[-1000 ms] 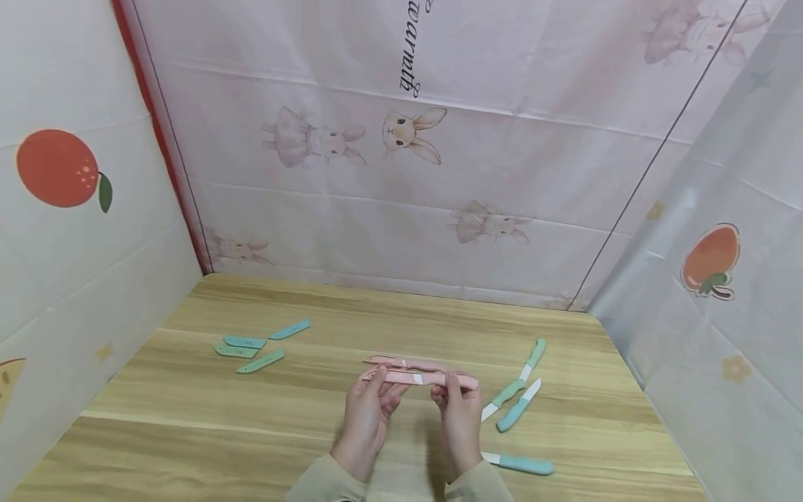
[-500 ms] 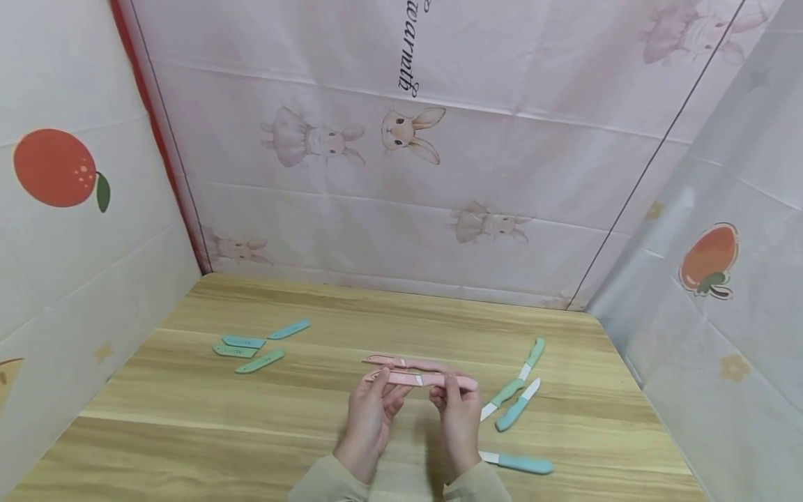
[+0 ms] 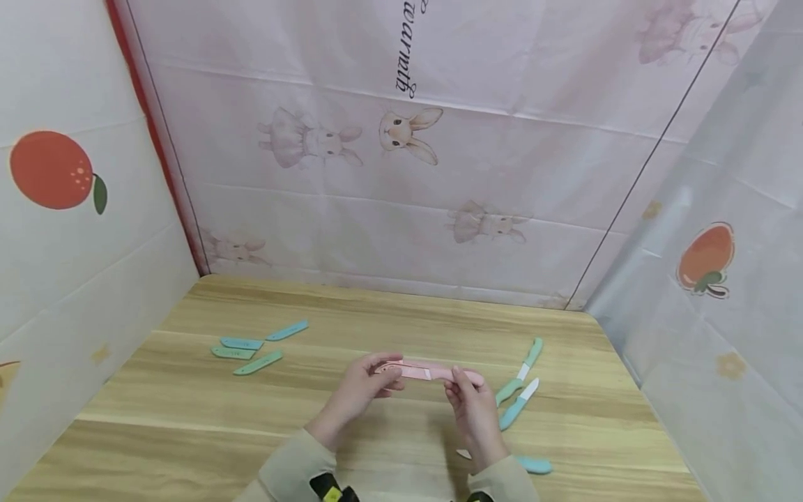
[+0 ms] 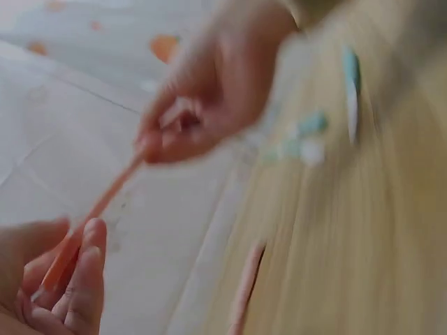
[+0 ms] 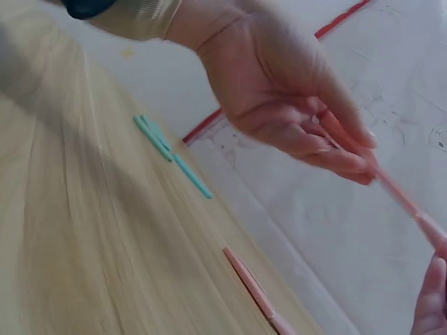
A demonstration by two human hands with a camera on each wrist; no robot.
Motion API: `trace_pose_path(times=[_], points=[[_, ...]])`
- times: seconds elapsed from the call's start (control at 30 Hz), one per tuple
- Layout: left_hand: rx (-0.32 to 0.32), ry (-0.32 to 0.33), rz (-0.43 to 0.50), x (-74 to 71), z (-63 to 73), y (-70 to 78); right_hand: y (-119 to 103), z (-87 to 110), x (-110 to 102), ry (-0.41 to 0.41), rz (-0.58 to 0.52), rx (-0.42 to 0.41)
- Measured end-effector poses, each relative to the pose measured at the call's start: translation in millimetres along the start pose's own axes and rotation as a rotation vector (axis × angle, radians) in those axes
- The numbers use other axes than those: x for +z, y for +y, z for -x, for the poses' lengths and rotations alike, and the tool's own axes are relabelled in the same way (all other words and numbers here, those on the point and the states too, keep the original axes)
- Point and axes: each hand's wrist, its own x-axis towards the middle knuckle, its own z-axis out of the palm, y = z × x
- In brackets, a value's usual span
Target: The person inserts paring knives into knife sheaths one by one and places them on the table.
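Pink knife (image 3: 441,374), one: lower centre of head view, long axis left to right; left hand (image 3: 360,382) pinches its sheath (image 3: 414,372), right hand (image 3: 475,406) pinches its handle.

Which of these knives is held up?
The pink-handled, pink-sheathed knife, in left hand and right hand; the other pink knife, green-handled knives and blue-handled knives lie on the wood-grain table.
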Motion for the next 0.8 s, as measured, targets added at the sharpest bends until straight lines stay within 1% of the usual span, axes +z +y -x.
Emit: trace_pose_path(times=[0.1,0.2,0.23,0.27,0.3,0.33,0.43,0.53,0.6,0.67,0.73,0.8], points=[[0.091,-0.06,-0.283,-10.3,-3.1,4.7,-3.5,-0.8,-2.7,-0.047,0.014,0.026],[0.212,-0.092,-0.625,-16.1,-7.0,10.3,-8.0,-2.9,-4.9,-0.082,0.083,0.04],[0.251,-0.096,-0.725,-17.9,-8.5,11.3,-9.5,-4.5,-6.2,-0.091,0.136,0.033],[0.286,-0.095,-0.815,-19.5,-10.0,12.1,-11.0,-6.4,-7.7,-0.101,0.212,0.016],[0.316,-0.087,-0.901,-21.2,-11.7,12.3,-12.6,-8.8,-9.3,-0.115,0.307,-0.004],[0.343,-0.079,-0.97,-23.2,-13.5,11.7,-14.2,-11.3,-10.8,-0.128,0.431,-0.029],[0.38,-0.091,-1.09,-28.7,-17.8,6.7,-17.7,-18.7,-16.1,-0.213,0.837,-0.134],[0.373,-0.116,-1.187,-31.6,-23.4,-0.5,-20.0,-26.1,-17.8,-0.326,1.18,-0.257],[0.348,-0.135,-1.252,-32.0,-27.9,-6.1,-20.0,-31.1,-16.3,-0.41,1.348,-0.331],[0.313,-0.151,-1.299,-31.2,-32.6,-11.1,-17.7,-36.3,-13.5,-0.47,1.495,-0.375],[0.294,-0.157,-1.349,-29.3,-37.9,-15.6,-13.8,-41.1,-9.8,-0.511,1.622,-0.397],[0.288,-0.168,-1.417,-27.1,-43.0,-20.1,-9.2,-44.9,-6.2,-0.535,1.704,-0.393]])
